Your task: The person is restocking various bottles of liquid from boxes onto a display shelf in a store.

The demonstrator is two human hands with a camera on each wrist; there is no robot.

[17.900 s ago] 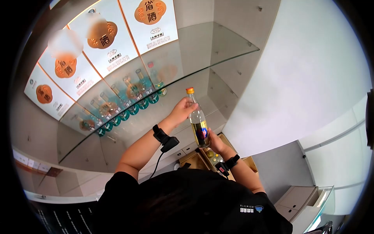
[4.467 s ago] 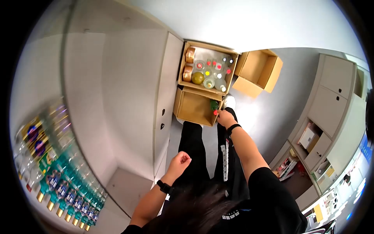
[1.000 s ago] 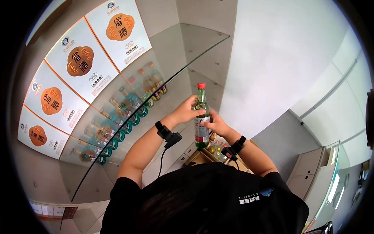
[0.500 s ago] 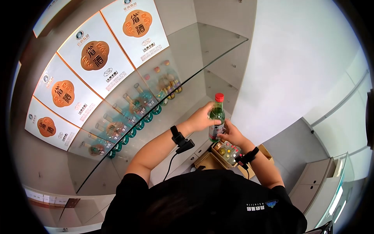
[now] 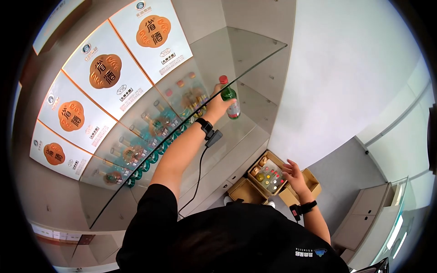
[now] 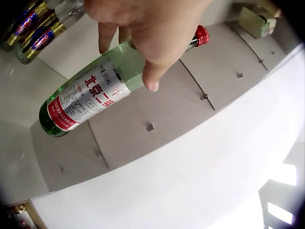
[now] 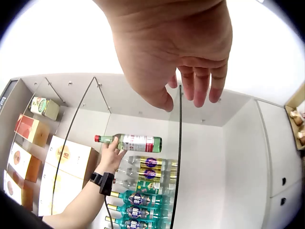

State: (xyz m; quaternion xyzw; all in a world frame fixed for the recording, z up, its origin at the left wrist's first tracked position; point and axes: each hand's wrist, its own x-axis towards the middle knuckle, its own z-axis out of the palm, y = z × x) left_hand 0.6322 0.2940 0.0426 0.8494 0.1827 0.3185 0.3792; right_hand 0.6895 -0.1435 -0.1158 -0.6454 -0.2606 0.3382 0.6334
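My left hand grips a green glass bottle with a red cap and a white and red label. The bottle is upright within the shelf bay, below the upper glass shelf, right of the standing bottles. In the left wrist view, fingers and thumb of the left hand curl round the upper part of the bottle. My right hand holds nothing, away from the shelf; its fingers hang relaxed in the right wrist view. Bottles with gold and blue labels stand beside the green one.
Teal bottles stand in a row under the glass shelf, whose edge crosses near the left arm. White boxes stand on that shelf. On the floor are a carton of bottles and two other cartons.
The left hand has moved the green bottle up and left into the shelf bay. The right hand has let go of the bottle and moved down and right.
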